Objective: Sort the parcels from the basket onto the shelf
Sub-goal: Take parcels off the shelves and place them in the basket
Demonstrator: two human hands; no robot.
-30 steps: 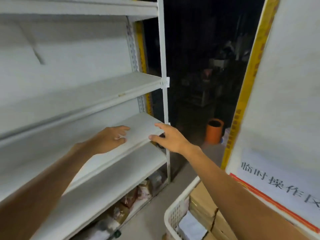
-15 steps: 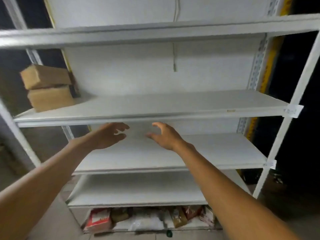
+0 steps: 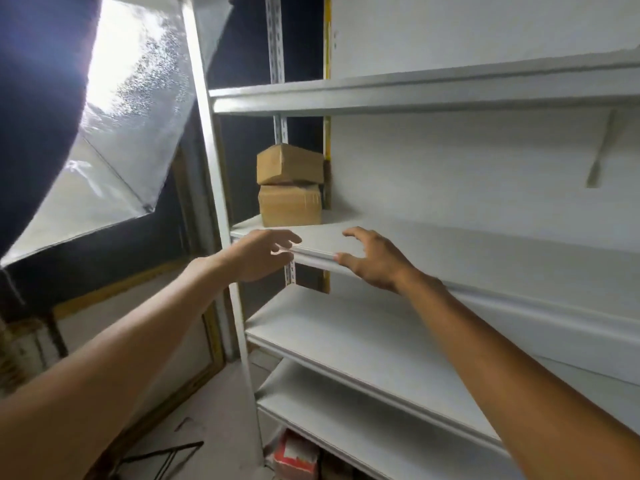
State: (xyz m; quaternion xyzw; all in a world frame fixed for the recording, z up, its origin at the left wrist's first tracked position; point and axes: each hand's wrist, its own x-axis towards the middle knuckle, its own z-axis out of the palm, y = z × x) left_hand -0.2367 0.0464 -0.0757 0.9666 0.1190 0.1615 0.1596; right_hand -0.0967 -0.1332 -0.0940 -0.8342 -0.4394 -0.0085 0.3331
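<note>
While both hands' fingers (image 3: 289, 239) spread empty, two stacked parcels (image 3: 290, 184) beyond, on shelf (image 3: 450, 244)

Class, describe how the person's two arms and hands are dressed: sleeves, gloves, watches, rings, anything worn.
Both forearms are bare for their whole visible length: no sleeve shows. The left hand and right hand wear no gloves. No watch, bracelet or ring can be seen on either wrist or on the fingers that show.

Both bare arms reached forward toward twelve o'clock, the left hand (image 3: 258, 255) and right hand (image 3: 372, 259) side by side, apart, empty, fingers loosely spread and slightly curled.
</note>
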